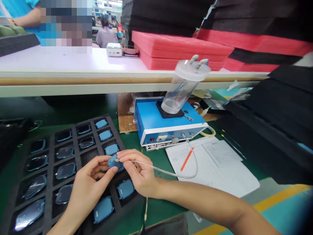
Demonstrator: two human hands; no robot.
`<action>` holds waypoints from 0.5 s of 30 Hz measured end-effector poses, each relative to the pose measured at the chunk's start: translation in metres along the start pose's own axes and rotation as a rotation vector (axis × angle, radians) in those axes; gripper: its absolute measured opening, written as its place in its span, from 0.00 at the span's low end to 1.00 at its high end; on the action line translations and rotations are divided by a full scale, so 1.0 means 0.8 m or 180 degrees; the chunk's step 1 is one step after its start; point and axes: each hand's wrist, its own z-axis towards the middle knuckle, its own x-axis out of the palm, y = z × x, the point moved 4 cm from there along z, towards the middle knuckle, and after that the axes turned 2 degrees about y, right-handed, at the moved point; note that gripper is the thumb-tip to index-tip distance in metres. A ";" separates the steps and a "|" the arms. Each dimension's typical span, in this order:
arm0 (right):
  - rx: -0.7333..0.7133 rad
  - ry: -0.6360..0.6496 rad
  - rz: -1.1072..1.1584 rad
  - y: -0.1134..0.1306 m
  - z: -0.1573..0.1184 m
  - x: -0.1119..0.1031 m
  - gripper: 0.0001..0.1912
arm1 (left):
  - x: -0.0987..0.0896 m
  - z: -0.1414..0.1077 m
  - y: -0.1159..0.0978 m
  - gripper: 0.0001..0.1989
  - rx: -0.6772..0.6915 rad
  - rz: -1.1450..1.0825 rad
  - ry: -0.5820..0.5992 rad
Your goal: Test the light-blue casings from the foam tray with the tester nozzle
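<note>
My left hand (90,182) pinches a small blue casing (112,161), shaped like a smartwatch body, between thumb and fingers. Closed around the end of a thin clear tube (166,173), my right hand (143,176) brings a small metallic tip to the casing; whether they touch is hard to tell. Both hands are above a black foam tray (50,169), whose compartments hold several blue casings, some with dark glassy faces and others showing plain blue backs. From my right hand the tube loops to the front of a blue box-shaped machine (156,119).
A clear cylinder (179,89) with fittings leans on top of the machine. Papers (212,169) and an orange pen (187,159) lie to the right. Above runs a white shelf (73,67) bearing pink foam blocks (171,45). Black foam stacks (274,107) stand at right; another person's arm (29,18) shows behind.
</note>
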 end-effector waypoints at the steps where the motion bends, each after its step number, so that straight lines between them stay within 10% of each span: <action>1: 0.0001 0.0001 0.0012 0.000 0.000 0.000 0.09 | 0.000 0.000 0.000 0.18 -0.0006 0.0009 -0.0011; 15: 0.0042 -0.0017 0.0033 -0.002 0.002 0.000 0.09 | -0.001 0.003 -0.004 0.19 0.0021 -0.0063 -0.0056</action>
